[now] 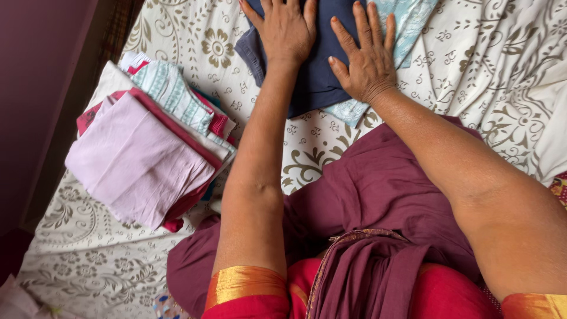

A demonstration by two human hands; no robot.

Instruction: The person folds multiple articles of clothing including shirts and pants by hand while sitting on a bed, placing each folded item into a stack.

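Head view: the left hand (pixel 287 29) and the right hand (pixel 367 59) both lie flat, fingers spread, each grip released, pressing on the dark blue garment (pixel 316 65). That garment rests on a pale blue patterned cloth (pixel 407 23) on the bed (pixel 106 254). Left of the garment, well apart, sits a stack of folded clothes (pixel 142 153), lilac piece on top.
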